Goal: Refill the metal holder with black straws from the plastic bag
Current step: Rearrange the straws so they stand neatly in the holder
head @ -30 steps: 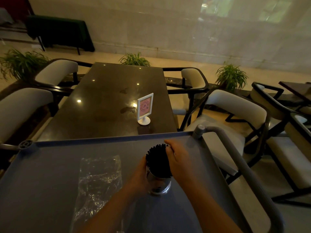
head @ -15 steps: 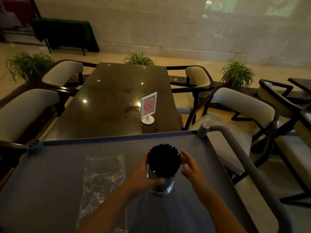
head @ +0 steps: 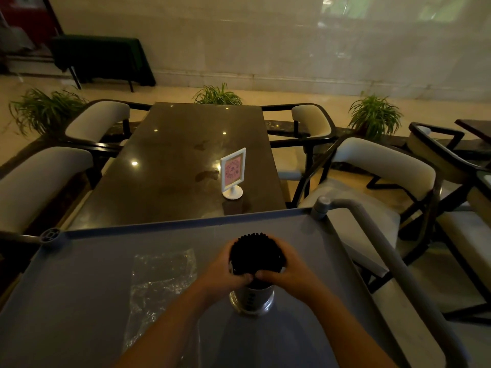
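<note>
Hands: left hand point(head: 223, 272), right hand point(head: 290, 273) wrap black straws point(head: 256, 256) in metal holder point(head: 252, 301).
Nearby: plastic bag point(head: 159, 277) left; sign stand point(head: 233, 172) beyond.

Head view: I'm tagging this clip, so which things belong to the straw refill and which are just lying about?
Belongs to the job: black straws, gripped by left hand and right hand; metal holder they stand in; plastic bag, flat on the grey cart.
Just lying about: sign stand on the dark table; chairs; potted plants.

Head-worn view, forward and down
</note>
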